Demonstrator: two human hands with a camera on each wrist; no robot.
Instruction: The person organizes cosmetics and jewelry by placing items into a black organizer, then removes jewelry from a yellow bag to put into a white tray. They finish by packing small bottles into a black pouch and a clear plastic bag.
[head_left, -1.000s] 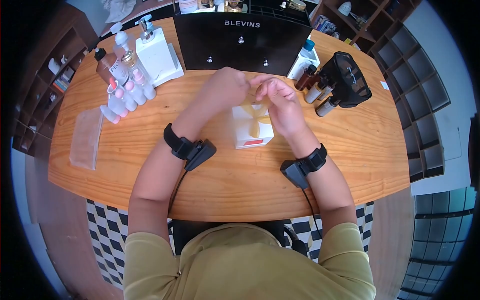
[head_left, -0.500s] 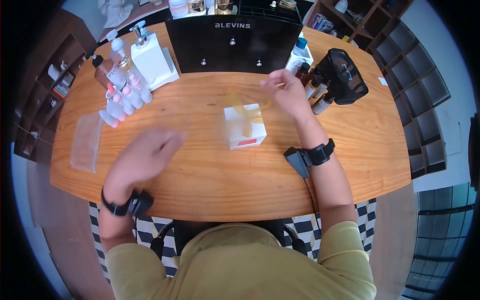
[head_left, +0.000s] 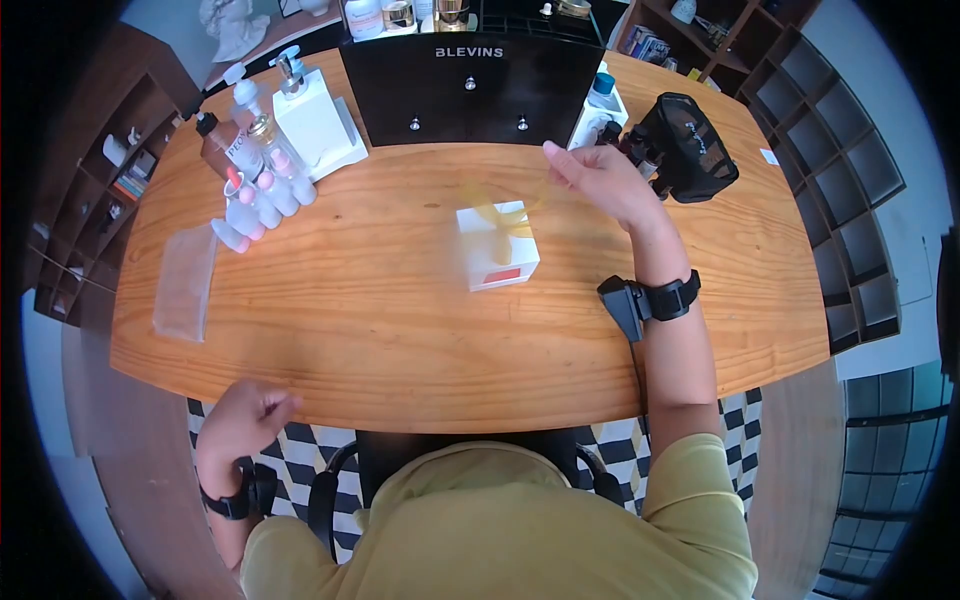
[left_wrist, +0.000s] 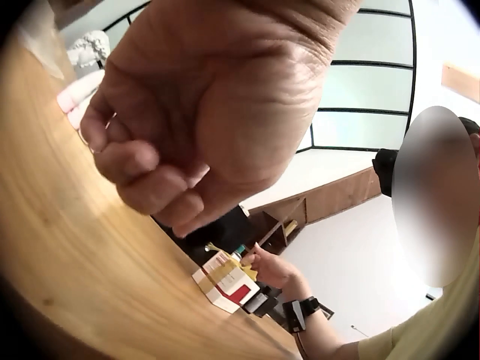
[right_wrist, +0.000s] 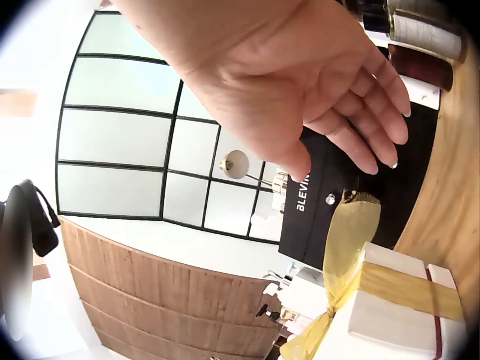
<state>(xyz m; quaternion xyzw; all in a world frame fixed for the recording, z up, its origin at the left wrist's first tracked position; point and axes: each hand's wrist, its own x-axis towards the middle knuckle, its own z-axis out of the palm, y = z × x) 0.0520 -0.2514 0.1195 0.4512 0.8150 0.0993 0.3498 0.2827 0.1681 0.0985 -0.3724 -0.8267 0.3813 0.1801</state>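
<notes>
A small white gift box (head_left: 508, 272) stands on the wooden table, wrapped in a sheer yellow ribbon (right_wrist: 352, 236) tied in a bow on top. My right hand (head_left: 608, 182) hovers beyond the box to its right, fingers loosely extended and apart from the ribbon; in the right wrist view the palm faces the camera with nothing in it. Low at the table's front left edge is my left hand (head_left: 245, 415), away from the box. Its fingers are loosely bent and hold nothing in the left wrist view.
At the back stands a black drawer organizer (head_left: 465, 90) with cosmetics on top. Pump bottles (head_left: 310, 120) and pink-capped small bottles (head_left: 265, 200) line the left. A translucent pouch (head_left: 183, 285) lies at far left. A black mesh bag (head_left: 690, 150) sits right, beside dark bottles.
My left hand has left the bow and dropped back to the front left edge. My right hand has also come off the ribbon and shifted right. The box stays in place.
</notes>
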